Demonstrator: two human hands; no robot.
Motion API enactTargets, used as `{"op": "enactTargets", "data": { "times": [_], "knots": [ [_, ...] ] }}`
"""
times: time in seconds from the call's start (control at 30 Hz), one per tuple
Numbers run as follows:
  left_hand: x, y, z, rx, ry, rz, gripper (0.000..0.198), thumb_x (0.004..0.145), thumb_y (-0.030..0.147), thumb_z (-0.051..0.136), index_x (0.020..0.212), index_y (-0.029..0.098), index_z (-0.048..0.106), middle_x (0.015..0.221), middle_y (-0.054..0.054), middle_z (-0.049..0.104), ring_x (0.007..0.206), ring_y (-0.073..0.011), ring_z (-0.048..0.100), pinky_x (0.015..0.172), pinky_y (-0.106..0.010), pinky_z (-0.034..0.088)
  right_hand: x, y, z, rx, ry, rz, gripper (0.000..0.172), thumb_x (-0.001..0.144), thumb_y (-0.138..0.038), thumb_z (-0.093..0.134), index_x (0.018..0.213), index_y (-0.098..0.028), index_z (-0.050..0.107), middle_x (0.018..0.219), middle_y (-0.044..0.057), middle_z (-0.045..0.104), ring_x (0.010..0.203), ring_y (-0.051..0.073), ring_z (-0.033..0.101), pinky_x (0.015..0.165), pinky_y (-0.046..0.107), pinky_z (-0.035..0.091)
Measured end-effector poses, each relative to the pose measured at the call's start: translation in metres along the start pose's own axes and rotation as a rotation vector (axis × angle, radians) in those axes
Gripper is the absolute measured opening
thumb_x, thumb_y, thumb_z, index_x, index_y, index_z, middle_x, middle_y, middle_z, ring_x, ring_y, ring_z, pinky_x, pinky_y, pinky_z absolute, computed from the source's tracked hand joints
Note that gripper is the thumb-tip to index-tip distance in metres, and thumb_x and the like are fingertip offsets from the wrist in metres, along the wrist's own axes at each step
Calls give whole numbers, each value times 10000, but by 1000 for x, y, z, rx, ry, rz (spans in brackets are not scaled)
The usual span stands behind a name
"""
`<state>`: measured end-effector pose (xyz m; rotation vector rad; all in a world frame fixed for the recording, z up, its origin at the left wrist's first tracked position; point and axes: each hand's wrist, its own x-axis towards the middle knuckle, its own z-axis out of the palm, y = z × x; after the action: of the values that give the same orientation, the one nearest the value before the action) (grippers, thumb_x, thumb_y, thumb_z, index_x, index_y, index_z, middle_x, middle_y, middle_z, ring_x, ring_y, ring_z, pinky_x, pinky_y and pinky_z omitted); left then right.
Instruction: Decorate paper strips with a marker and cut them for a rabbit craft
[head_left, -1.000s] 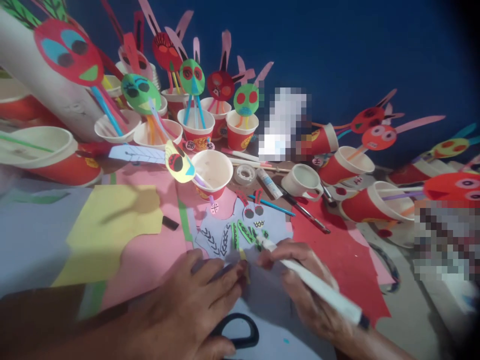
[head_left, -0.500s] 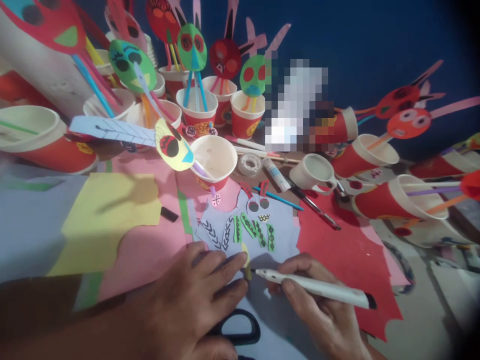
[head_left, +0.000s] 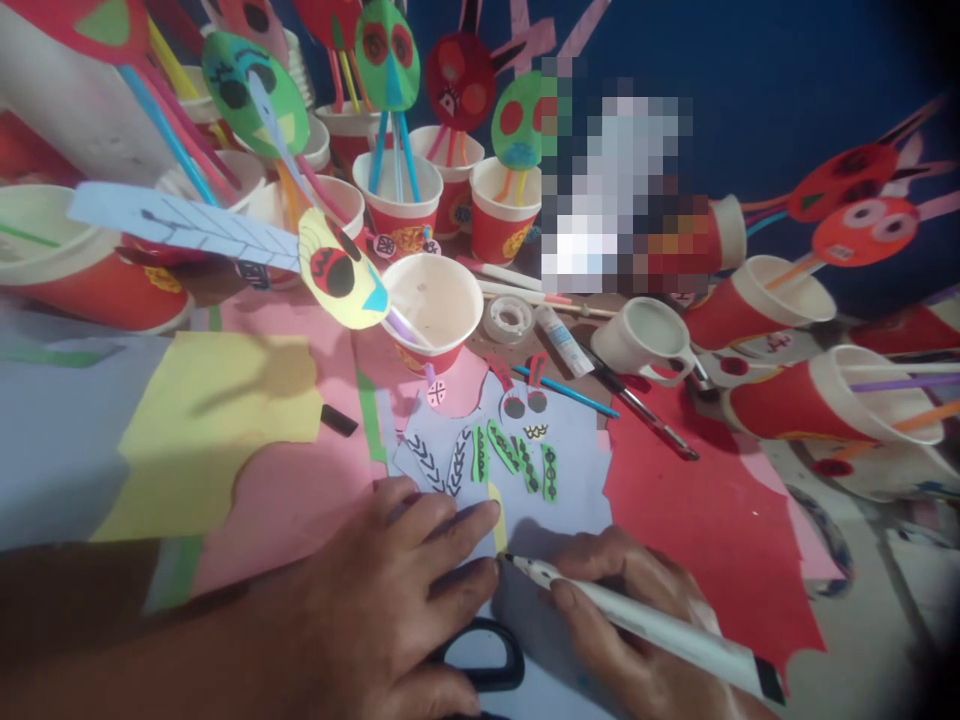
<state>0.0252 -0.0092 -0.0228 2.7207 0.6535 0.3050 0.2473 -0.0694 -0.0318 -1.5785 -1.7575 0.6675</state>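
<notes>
Marker (head_left: 660,618) down from the green strips (head_left: 481,455) to the yellow strip (head_left: 501,530)

Far left, a red cup (head_left: 97,300) bears a yellow print too blurred to read. My left hand (head_left: 375,590) lies palm down, fingers spread, their tips beside the yellow strip on the blue paper (head_left: 577,440). Above it, the pink tag (head_left: 436,392) has black strokes I can't read. By my thumb sit black scissors (head_left: 515,655). The glue tube's (head_left: 566,340) label is unreadable. My right hand (head_left: 649,575) is closed round the pen, tip at the strip's lower end.
</notes>
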Motion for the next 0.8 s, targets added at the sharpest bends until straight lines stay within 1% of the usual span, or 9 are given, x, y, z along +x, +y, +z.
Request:
{"op": "enactTargets", "data": {
  "times": [0.1, 0.23, 0.3, 0.43, 0.5, 0.57, 0.67, 0.8],
  "knots": [
    [0, 3, 2, -16, 7, -45, 449, 819, 592, 530, 1099, 251, 611, 1347, -36, 518, 1107, -249, 459, 976, -439, 203, 0, 0, 1, 4, 4, -4, 100, 801, -239, 565, 713, -244, 517, 559, -42, 645, 438, 124, 612, 328, 215, 376],
    [0, 3, 3, -13, -16, -53, 456, 821, 602, 518, 1101, 256, 613, 1351, -32, 511, 1091, -245, 465, 970, -439, 208, 0, 0, 1, -11, 12, -15, 94, 802, -237, 571, 720, -244, 526, 598, -31, 664, 468, 133, 628, 344, 224, 388],
    [0, 1, 2, -3, -18, -45, 448, 831, 601, 501, 1100, 260, 612, 1353, -31, 507, 1095, -246, 460, 971, -439, 204, 0, 0, 2, 1, 9, -23, 88, 804, -240, 577, 731, -247, 527, 602, -28, 667, 491, 142, 643, 340, 220, 386],
    [0, -2, 1, 18, -28, 17, 455, 858, 588, 463, 1138, 254, 594, 1357, -38, 505, 1102, -247, 453, 973, -425, 188, 0, 1, 1, -6, 6, -13, 71, 804, -243, 581, 744, -250, 543, 606, -19, 672, 510, 156, 655, 341, 223, 397],
    [0, -2, 1, 14, -13, 12, 456, 848, 595, 476, 1123, 253, 601, 1350, -38, 512, 1086, -245, 462, 963, -422, 198, 0, 1, 0, -27, 12, -7, 70, 803, -257, 580, 741, -250, 549, 619, -14, 677, 520, 160, 660, 342, 227, 396],
    [0, -2, 2, 0, 10, -6, 456, 835, 600, 495, 1104, 251, 610, 1343, -37, 520, 1082, -247, 466, 961, -423, 208, 0, 1, 0, -31, 12, -5, 80, 801, -258, 576, 730, -250, 542, 616, -16, 674, 509, 158, 656, 348, 231, 398],
    [1, -2, 2, -10, 21, 10, 455, 849, 589, 482, 1107, 238, 612, 1338, -49, 526, 1094, -251, 464, 966, -424, 211, 0, 0, -1, -30, -7, 0, 99, 801, -252, 574, 716, -251, 524, 600, -16, 661, 481, 155, 641, 339, 235, 386],
    [2, -4, -2, 3, -19, 31, 450, 863, 582, 463, 1117, 240, 609, 1342, -48, 525, 1088, -243, 473, 960, -410, 229, 2, 0, -3, 5, -22, 12, 110, 811, -268, 572, 716, -260, 517, 553, -30, 637, 416, 143, 594, 327, 235, 392]
  ]
}}
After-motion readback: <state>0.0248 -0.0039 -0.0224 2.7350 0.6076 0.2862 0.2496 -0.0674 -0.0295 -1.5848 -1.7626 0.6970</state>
